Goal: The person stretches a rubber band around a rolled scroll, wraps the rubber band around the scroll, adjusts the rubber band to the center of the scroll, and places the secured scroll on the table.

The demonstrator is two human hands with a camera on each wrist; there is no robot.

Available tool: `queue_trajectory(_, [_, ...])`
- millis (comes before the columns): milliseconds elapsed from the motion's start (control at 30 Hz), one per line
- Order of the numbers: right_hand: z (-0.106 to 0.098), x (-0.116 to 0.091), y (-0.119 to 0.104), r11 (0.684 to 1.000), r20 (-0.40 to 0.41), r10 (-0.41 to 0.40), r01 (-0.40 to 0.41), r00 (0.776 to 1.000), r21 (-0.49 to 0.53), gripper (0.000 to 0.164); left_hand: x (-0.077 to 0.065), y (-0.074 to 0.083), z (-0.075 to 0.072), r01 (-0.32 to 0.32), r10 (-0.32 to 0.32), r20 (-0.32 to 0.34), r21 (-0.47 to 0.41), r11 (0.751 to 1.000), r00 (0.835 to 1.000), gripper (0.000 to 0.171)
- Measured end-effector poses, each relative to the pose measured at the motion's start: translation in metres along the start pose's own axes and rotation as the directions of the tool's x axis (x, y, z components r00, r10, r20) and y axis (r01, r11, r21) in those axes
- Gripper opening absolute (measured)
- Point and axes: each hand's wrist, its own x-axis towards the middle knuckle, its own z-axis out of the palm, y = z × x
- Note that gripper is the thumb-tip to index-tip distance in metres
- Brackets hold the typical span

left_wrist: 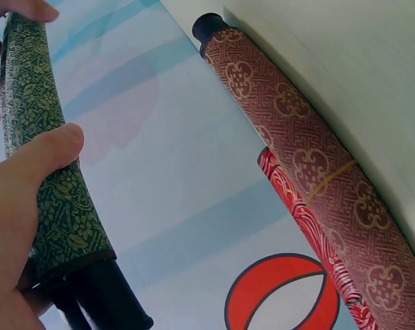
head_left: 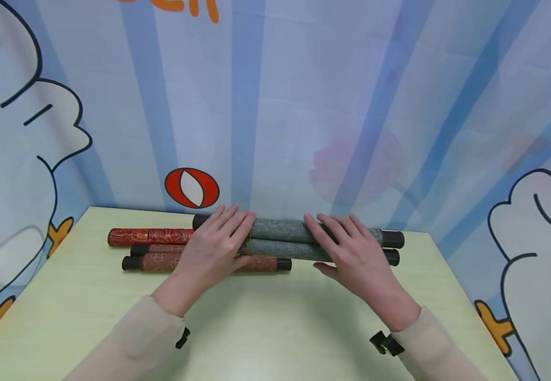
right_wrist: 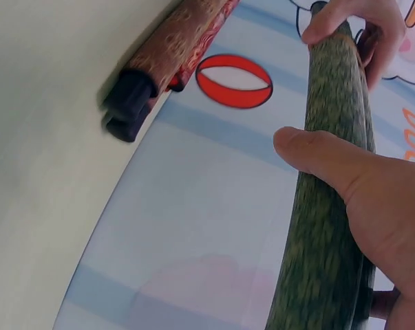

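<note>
A rolled green patterned scroll (head_left: 282, 247) with black rod ends lies across both hands, its two rolls side by side. My left hand (head_left: 217, 241) grips its left part; in the left wrist view the thumb (left_wrist: 56, 146) lies over the leaf-patterned cloth. Holding the right part is my right hand (head_left: 353, 256), and in the right wrist view its thumb (right_wrist: 317, 148) crosses the scroll. In the wrist views the green scroll appears held up off the table. Beneath the left hand, a reddish-brown flowered scroll (head_left: 258, 263) and a red scroll (head_left: 146, 236) lie on the table, partly hidden.
The pale table (head_left: 275, 328) backs onto a blue-striped printed cloth (head_left: 280, 106). Cartoon figures and a red oval are printed on that backdrop. The resting scrolls lie close to the table's back edge, left of centre.
</note>
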Motion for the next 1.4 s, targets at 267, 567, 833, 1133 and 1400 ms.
queue_trajectory(267, [0.001, -0.013, 0.011, 1.0, -0.025, 0.004, -0.004, 1.0, 0.019, 0.109, -0.003, -0.005, -0.004, 0.014, -0.014, 0.011, 0.001, 1.0, 1.0, 0.094])
queue_trajectory(567, [0.006, -0.011, 0.015, 0.998, -0.089, -0.013, 0.018, 0.996, 0.057, 0.106, -0.005, -0.003, -0.006, 0.066, -0.067, 0.05, 0.012, 0.998, 0.997, 0.098])
queue_trajectory(833, [0.008, -0.009, 0.014, 0.998, -0.111, -0.01, 0.017, 0.994, 0.057, 0.108, -0.01, -0.006, -0.014, 0.095, -0.098, 0.098, 0.03, 0.995, 0.99, 0.1])
queue_trajectory(1133, [0.01, -0.008, 0.016, 0.999, -0.145, -0.02, 0.026, 0.989, 0.04, 0.1, -0.006, -0.008, -0.016, 0.099, -0.101, 0.108, 0.027, 0.995, 0.989, 0.094])
queue_trajectory(1400, [0.005, -0.008, 0.017, 0.999, -0.115, -0.028, 0.032, 0.993, 0.033, 0.091, -0.003, -0.011, -0.015, 0.113, -0.115, 0.126, 0.019, 0.993, 0.985, 0.094])
